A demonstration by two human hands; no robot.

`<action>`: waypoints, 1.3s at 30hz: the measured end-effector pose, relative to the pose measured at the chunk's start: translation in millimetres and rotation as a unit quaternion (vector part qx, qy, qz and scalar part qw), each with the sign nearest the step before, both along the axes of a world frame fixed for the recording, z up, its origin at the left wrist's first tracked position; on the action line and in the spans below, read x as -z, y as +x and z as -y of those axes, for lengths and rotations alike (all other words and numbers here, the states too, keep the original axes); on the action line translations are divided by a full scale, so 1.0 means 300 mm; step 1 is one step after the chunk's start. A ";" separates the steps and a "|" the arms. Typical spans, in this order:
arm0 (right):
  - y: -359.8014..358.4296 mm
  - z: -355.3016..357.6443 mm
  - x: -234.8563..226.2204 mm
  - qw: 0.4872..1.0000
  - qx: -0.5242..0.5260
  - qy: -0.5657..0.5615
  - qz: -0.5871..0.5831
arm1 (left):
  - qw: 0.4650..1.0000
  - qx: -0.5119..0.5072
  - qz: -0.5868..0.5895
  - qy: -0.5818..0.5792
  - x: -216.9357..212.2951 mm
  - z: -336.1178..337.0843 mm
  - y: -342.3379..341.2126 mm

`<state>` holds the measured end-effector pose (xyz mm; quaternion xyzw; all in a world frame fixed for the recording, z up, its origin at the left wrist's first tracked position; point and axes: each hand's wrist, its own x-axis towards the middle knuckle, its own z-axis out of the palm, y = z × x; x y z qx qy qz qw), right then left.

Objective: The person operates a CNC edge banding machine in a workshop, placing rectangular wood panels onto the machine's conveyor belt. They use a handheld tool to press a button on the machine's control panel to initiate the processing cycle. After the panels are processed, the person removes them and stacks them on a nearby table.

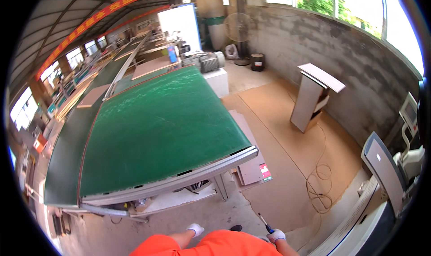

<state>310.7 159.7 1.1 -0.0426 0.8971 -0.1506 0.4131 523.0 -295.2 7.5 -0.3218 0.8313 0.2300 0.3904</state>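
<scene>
We had the screwdriver (269,229) at the bottom of the frame, right of centre, its tip angled up and left, probably to keep it clear of our orange clothing (215,245). Brown sheeting (278,114) lay beneath the small cabinet (306,104) at right, likely to spare its edges from the floor (226,218). Our right hand (277,235) was closed around the blue handle; our left hand (196,229) hung lower centre, apparently holding nothing, though we could not tell how far its fingers opened.
</scene>
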 end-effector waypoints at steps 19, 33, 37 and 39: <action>0.092 -0.170 0.034 0.997 0.070 0.006 0.012 | 0.994 -0.061 -0.060 0.074 0.075 -0.143 -0.113; 0.110 -0.060 -0.136 0.959 0.261 0.037 -0.099 | 0.995 0.042 -0.047 0.083 0.127 -0.077 -0.381; 0.109 -0.136 -0.121 0.938 0.321 0.039 -0.125 | 0.995 0.056 -0.012 0.082 0.137 -0.080 -0.436; 0.091 -0.197 -0.114 0.920 0.363 0.034 -0.146 | 0.996 0.063 -0.015 0.065 0.137 -0.099 -0.467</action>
